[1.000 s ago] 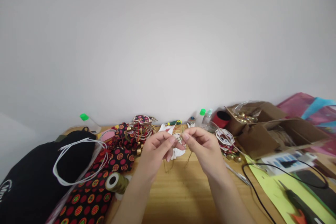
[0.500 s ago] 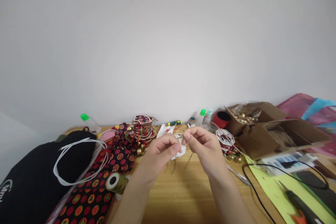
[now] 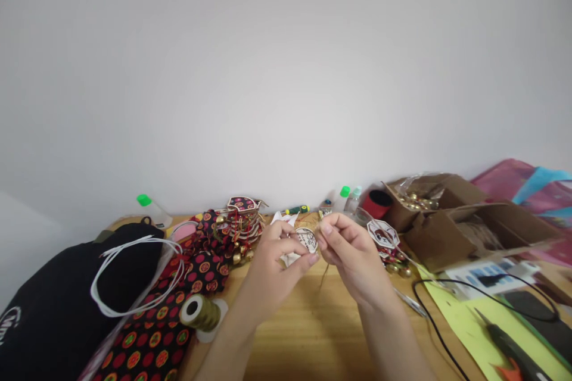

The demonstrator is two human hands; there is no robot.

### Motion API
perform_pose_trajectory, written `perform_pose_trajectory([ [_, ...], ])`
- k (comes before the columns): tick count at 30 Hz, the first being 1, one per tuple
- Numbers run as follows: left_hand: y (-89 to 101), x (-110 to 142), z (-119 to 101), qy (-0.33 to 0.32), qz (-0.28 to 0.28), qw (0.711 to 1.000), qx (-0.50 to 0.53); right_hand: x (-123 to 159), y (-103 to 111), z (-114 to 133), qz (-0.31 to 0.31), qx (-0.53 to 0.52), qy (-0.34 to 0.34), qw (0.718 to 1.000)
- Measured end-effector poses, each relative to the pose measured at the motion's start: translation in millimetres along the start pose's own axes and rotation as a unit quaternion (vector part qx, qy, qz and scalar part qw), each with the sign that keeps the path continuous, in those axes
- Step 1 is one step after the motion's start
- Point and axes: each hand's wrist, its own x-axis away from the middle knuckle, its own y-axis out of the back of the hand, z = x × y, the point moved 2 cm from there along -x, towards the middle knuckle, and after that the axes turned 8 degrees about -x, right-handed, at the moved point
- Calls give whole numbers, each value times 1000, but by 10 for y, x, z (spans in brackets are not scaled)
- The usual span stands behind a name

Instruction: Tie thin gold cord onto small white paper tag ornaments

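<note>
Over the middle of the table, my left hand [image 3: 279, 262] has its fingers closed about the edge of a small round white tag [image 3: 306, 239] with dark line drawing on it. The fingers partly cover the tag. Just right of it, my right hand [image 3: 351, 250] pinches a thin brown cord [image 3: 325, 274], whose loose end hangs down below the fingertips. The exact spot where cord and tag join is hidden. Behind the hands lies crumpled white paper [image 3: 281, 218].
Left are a thread spool [image 3: 208, 314], patterned cloth [image 3: 147, 339], a white cable coil [image 3: 100, 292], and stacked ornaments with bells [image 3: 243, 223]. Right are an octagonal ornament [image 3: 383, 234], tweezers [image 3: 411, 302], cardboard boxes [image 3: 438, 244], and a black cable [image 3: 431, 315]. A wall [image 3: 286, 83] stands behind.
My left hand has shifted from pinching near the cord to the tag's edge, its fingers more spread. The tag shows more clearly. My right hand has lowered slightly, still pinching cord.
</note>
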Motion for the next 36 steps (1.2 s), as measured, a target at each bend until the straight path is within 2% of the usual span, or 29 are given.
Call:
perform_pose_trajectory([
  [4, 52, 34, -19, -9, -49, 999, 5, -4, 13, -20, -3, 13, 14, 1000],
  [8, 70, 40, -53, 2, -124, 989, 83, 7, -16, -40, 17, 53, 13, 998],
  [13, 23, 41, -90, 43, -94, 981, 163, 61, -88, -37, 50, 132, 33, 989],
  [18, -37, 73, -121, 62, -44, 974, 215, 84, -132, -71, 85, 121, 19, 989],
  [30, -86, 97, -144, 63, -85, 972, 211, 143, -218, -60, 89, 141, 72, 983],
  [36, -79, 74, -82, 60, -94, 967, 228, 155, -238, -67, 99, 145, 69, 982],
])
